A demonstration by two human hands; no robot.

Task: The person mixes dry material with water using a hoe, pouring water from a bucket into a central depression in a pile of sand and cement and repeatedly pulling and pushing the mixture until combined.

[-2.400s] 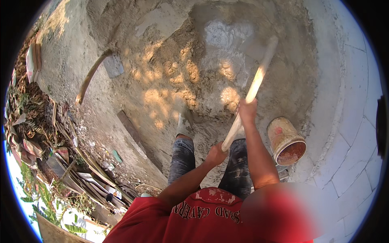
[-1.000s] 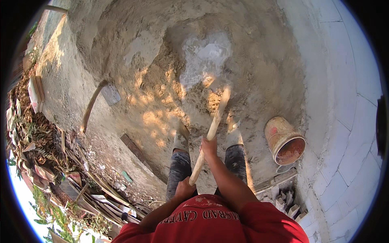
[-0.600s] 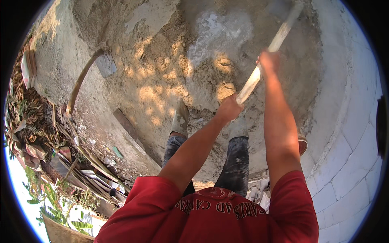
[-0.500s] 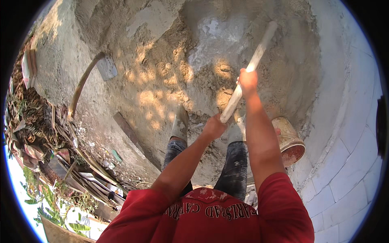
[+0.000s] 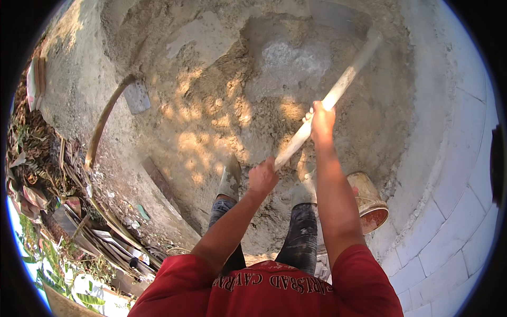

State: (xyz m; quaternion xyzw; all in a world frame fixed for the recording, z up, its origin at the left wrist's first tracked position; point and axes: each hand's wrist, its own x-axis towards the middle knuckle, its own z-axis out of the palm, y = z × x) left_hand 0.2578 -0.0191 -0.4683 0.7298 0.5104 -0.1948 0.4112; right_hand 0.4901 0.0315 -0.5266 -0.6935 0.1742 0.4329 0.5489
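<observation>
Both my hands hold the pale wooden handle of a hoe [image 5: 346, 82], which slants away to the upper right. My left hand [image 5: 263, 176] wraps round its near end, in front of my legs. Farther up the handle, my right hand [image 5: 322, 122] is closed round the wood. The hoe's flat grey blade lies at the far end, blurred and hard to tell from the mortar there. Beyond my hands spreads a heap of sandy mix [image 5: 206, 124] with a wet grey pool [image 5: 290, 68] in it.
A dirty bucket [image 5: 368, 203] lies tipped by my right leg. Pale blocks form a wall [image 5: 449, 232] at right. On the left are a second hoe [image 5: 105, 119] with a curved handle, a narrow board [image 5: 161, 185] and a pile of sticks and debris [image 5: 100, 222].
The hoe's far end has moved to the right. My left hand has shifted left and slightly nearer my body, while the right hand has lowered a little.
</observation>
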